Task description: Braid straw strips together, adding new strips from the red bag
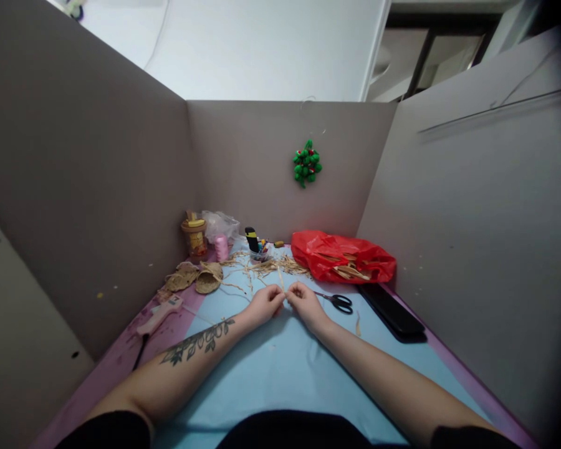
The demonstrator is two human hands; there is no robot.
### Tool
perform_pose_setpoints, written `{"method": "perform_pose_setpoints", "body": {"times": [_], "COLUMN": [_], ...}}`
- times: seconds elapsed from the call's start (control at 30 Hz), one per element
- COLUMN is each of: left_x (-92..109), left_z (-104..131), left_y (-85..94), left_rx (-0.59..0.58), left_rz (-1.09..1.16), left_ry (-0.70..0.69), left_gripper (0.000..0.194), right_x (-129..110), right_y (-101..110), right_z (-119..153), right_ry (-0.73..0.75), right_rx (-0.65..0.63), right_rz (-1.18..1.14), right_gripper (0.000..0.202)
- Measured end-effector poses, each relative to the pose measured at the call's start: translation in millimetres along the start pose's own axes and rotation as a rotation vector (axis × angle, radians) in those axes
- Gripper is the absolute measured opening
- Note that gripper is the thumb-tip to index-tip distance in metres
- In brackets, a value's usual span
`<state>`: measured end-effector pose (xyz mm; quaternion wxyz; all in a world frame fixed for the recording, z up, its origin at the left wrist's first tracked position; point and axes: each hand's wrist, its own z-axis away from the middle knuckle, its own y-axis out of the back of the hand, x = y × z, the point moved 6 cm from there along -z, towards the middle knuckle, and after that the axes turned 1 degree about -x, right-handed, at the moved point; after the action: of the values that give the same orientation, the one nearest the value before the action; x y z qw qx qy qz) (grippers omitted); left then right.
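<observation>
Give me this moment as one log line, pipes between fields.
Left hand: pinching pale strip | Right hand: pinching same strip | Scissors: lying on blue cloth, right of hands

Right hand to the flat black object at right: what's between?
In the head view, black-handled scissors lie between the right hand and the flat black object; a small straw-coloured scrap also lies there, nearer the wearer.
</observation>
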<state>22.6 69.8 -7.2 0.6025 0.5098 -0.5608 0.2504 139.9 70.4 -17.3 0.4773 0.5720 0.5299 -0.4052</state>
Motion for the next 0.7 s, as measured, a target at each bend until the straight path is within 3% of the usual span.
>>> {"method": "perform_pose_setpoints", "body": {"times": [0.17,0.37,0.5,0.7], "left_x": [13.0,6.3,5.6,-1.8], "left_z": [5.5,3.4,2.2,4.6], "left_y": [8.6,8.7,7.2,2.2], "left_rx": [0.086,0.097,0.105,0.112], "left_rz": [-0.234,-0.101,0.054,0.283], "left_ry": [-0.043,0.039,0.036,0.12], "left_gripper": [0.021,0.017,0.016,0.021], "right_x": [-0.6,-21.6,-37.4,-46.0], "right_y": [8.8,11.6,0.6,-18.8], "right_z": [-3.1,8.3,22.5,33.8], "right_ry": [0.039,0.228,0.418,0.726], "right_rx": [0.079,0.144,0.071,-0.118], "right_rz": [0.007,0.144,0.363,0.788], "right_gripper": [0.018,0.012,0.006,0.016]}}
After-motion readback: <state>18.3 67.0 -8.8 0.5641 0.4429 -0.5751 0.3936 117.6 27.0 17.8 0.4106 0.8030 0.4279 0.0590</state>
